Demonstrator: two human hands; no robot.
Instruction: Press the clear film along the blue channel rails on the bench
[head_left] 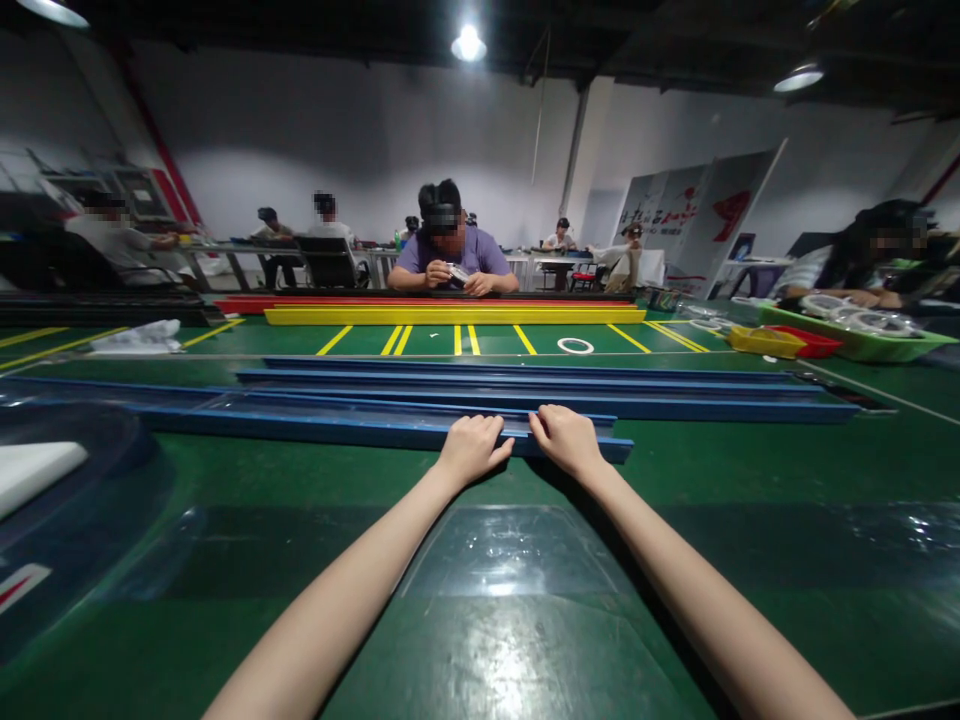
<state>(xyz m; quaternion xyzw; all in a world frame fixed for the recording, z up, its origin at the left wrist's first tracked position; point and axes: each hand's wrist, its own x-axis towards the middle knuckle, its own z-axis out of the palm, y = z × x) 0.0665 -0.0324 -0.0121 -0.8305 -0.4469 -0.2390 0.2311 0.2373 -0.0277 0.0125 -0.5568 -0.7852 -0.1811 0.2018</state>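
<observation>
Both my arms reach forward over a green table [225, 480]. My left hand [471, 447] and my right hand [567, 438] rest side by side on the near edge of a long blue channel strip [300, 425]. The fingers of both hands curl over its rim and grip it. Behind it lie more long blue strips [525, 385], parallel to the first. A clear plastic sheet [510, 550] lies flat on the table below my wrists.
Yellow [450, 316] and red strips lie across the table's far side, where a person in a purple shirt [450, 255] handles a small object. A white tape ring [575, 346] lies nearby. Yellow, red and green trays [855, 345] stand at right by another person. More people sit behind.
</observation>
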